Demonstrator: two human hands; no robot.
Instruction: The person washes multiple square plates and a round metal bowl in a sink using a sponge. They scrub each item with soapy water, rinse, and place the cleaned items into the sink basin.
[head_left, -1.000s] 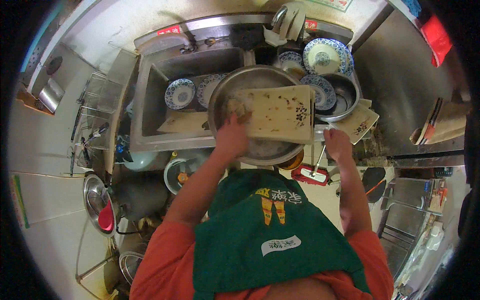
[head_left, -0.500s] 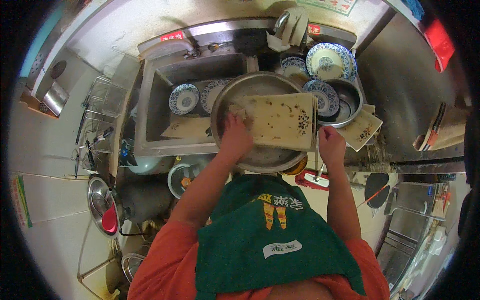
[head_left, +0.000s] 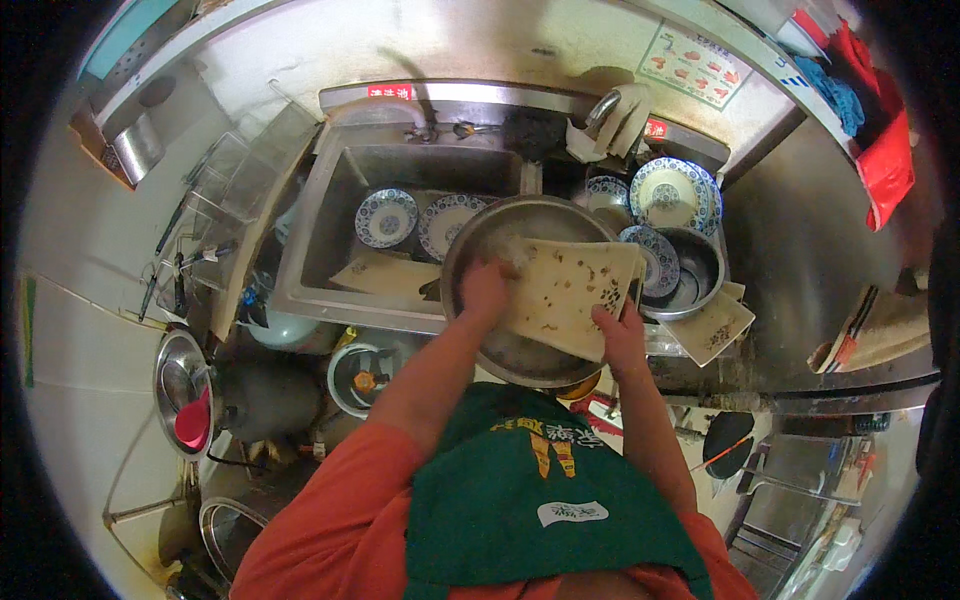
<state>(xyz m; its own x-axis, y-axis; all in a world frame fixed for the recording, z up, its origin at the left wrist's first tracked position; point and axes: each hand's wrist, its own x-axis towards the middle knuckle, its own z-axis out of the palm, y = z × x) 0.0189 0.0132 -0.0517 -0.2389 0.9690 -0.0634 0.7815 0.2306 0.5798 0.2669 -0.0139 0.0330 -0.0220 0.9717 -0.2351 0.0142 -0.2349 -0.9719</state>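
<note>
A cream rectangular plate (head_left: 565,290) with dark floral marks and brown specks lies tilted over a wide round metal basin (head_left: 535,372). Other plate edges show beneath its right side. My right hand (head_left: 622,335) grips the lower right corner, thumb on top. At the plate's left end, inside the basin, my left hand (head_left: 487,290) is closed around a pale, blurred scouring pad (head_left: 512,254); motion smears its fingers.
Blue-patterned plates (head_left: 386,218) and a cream plate (head_left: 385,275) lie in the sink (head_left: 310,235). To the right, a metal bowl (head_left: 700,280) holds a patterned plate, beside stacked plates (head_left: 668,195) and cream plates (head_left: 715,328). A cloth (head_left: 622,115) hangs behind.
My right hand has moved from beside the plate's edge onto its corner, and the plate now slants down to the right. The whole view has shifted, showing more wall.
</note>
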